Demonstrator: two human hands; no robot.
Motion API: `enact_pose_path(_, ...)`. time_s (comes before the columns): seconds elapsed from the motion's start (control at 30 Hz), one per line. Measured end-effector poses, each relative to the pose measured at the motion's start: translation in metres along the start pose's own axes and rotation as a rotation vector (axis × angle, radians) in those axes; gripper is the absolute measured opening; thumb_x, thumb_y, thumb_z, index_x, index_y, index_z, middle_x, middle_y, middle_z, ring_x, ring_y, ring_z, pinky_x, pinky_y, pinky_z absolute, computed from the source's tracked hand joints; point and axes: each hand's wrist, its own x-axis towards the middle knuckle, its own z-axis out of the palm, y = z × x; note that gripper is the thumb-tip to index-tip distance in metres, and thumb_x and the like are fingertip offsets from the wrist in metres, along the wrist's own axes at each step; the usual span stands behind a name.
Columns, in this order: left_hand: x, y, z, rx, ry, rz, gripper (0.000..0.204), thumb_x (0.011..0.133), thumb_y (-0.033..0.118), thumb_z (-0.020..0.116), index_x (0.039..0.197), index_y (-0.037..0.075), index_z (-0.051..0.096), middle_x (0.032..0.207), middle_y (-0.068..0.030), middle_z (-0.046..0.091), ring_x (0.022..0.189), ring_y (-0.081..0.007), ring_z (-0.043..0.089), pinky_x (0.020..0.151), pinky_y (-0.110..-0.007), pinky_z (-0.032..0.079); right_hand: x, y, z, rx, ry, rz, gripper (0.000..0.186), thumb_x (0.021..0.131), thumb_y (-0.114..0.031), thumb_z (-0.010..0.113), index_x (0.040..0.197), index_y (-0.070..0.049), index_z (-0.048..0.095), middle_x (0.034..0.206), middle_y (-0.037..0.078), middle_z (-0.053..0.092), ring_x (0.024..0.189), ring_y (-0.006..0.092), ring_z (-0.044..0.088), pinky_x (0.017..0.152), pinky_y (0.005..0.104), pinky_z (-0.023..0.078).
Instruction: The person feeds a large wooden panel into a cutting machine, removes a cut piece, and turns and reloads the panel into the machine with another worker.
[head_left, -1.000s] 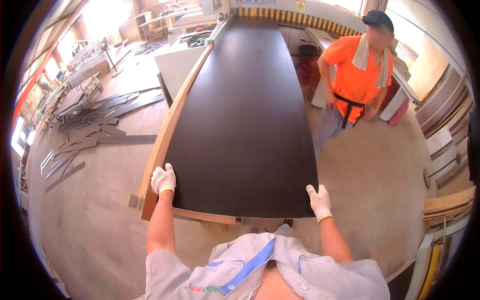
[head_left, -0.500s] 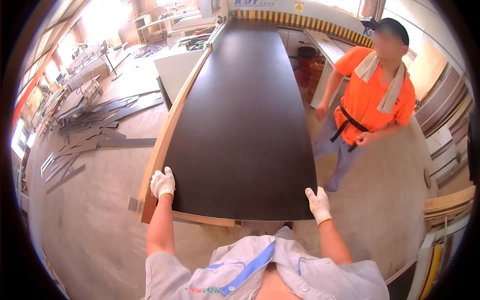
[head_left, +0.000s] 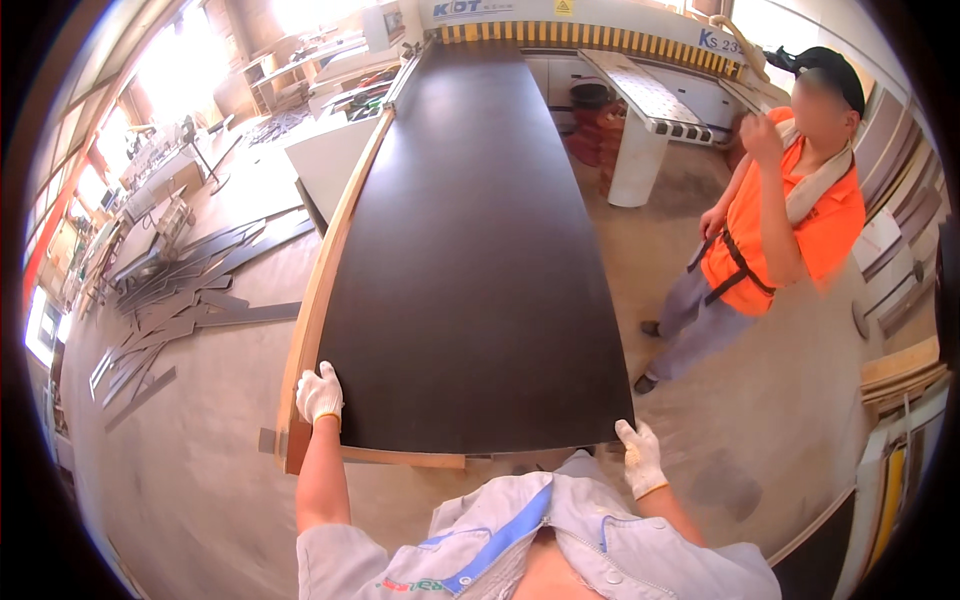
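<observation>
Concrete floor (head_left: 200,490) spreads through a bright workshop, with a panel saw (head_left: 590,28) along the far side, its front edged by a yellow-and-black striped curtain (head_left: 490,32). Down the middle of my view lies a large dark panel (head_left: 460,270), its far end at the striped curtain and its near edge just in front of the wearer. I see a pale wooden rail (head_left: 333,240) along its left side. The two gloved hands are well apart: the left hand (head_left: 320,393) curls over the panel's left edge beside the rail, while the right hand (head_left: 641,458) is at the near right corner, thumb and fingers up against it. I cannot tell how firmly either is closed on the panel. Dark offcut strips (head_left: 185,325) lie heaped on the floor to the left. To the right I have a co-worker in an orange shirt (head_left: 815,225), one hand raised near the face, beside a perforated table (head_left: 640,90).
</observation>
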Motion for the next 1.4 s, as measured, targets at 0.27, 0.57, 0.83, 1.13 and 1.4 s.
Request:
enact_pose_path(0.27,-0.004,0.005,-0.006,0.027,-0.018,0.001,0.075,0.12,0.065,0.049,0.135,-0.003,0.077,0.139,-0.0307,0.079,0.13,-0.0486,0.078,0.116,-0.059,0.06,-0.02,0.013,0.032,0.749,-0.215,0.67,0.039,0.112,-0.035,0.086,0.139,-0.008,0.078,0.124,0.018,0.085,0.105,0.0375,0.081,0.089,0.0538,0.07)
enact_pose_path(0.57,-0.011,0.014,-0.014,0.013,-0.008,-0.018,0.075,0.12,0.065,0.047,0.137,-0.002,0.076,0.14,-0.0307,0.079,0.129,-0.0475,0.078,0.115,-0.059,0.06,-0.008,0.006,0.038,0.734,-0.264,0.648,0.037,0.113,-0.034,0.084,0.138,-0.008,0.079,0.131,0.018,0.086,0.11,0.0402,0.083,0.1,0.0584,0.07)
enact_pose_path(0.83,-0.006,0.011,-0.014,-0.031,-0.022,-0.031,0.076,0.12,0.065,0.048,0.136,-0.003,0.077,0.137,-0.0295,0.079,0.124,-0.0466,0.08,0.111,-0.059,0.063,-0.017,-0.03,0.051,0.686,-0.311,0.683,0.044,0.111,-0.035,0.087,0.145,-0.008,0.078,0.134,0.019,0.085,0.11,0.041,0.081,0.098,0.0583,0.07)
enact_pose_path(1.13,-0.004,0.012,-0.019,-0.153,-0.086,-0.028,0.079,0.116,0.067,0.055,0.133,-0.006,0.077,0.126,-0.0308,0.083,0.117,-0.0438,0.083,0.105,-0.056,0.065,-0.006,0.003,0.023,0.597,-0.347,0.642,0.039,0.112,-0.026,0.085,0.143,-0.003,0.077,0.137,0.018,0.083,0.123,0.0355,0.08,0.111,0.0523,0.066)
enact_pose_path(1.4,-0.042,0.037,-0.028,-0.357,-0.219,-0.053,0.07,0.105,0.062,0.084,0.125,-0.005,0.082,0.117,-0.0253,0.084,0.114,-0.0404,0.081,0.104,-0.052,0.061,-0.003,-0.026,-0.019,0.675,-0.11,0.519,0.027,0.111,-0.017,0.079,0.134,-0.003,0.078,0.126,0.016,0.083,0.106,0.0353,0.083,0.091,0.0507,0.071)
